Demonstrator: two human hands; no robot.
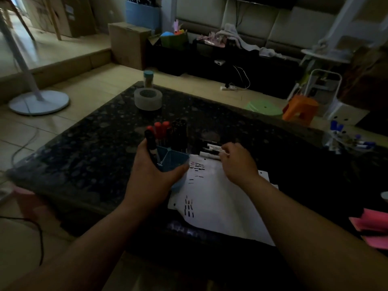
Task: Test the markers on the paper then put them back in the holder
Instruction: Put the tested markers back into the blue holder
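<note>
Head view, dim light. Blue holder (174, 159) stands near the middle of the dark stone table (94, 143), touching the far left corner of the paper (222, 206), so markers travel only a short way between the two. Left hand (153, 175) is curled round a black marker (150, 141), which leans with its cap up and its lower end inside the holder's left compartment. The thumb lies along the holder's near wall, probably to keep it from sliding while the marker goes in. Red-capped markers (161, 128) and a cluster of dark markers (180, 131) already stand upright in the far compartments, and the near right one looks empty. Right hand (238, 164) is over the far edge of the paper, fingers bent down onto the loose markers (210, 150) lying flat just right of the holder. Whether it has actually closed on one I cannot tell. It seems to be fetching the next while the left hand stows. Short test strokes (197, 165) in dark and reddish ink sit near the holder, with a second group nearer the body. Judgement: testing is well along, with a few markers left to return. A roll of tape (148, 99) sits at the far left of the table, well apart.
</note>
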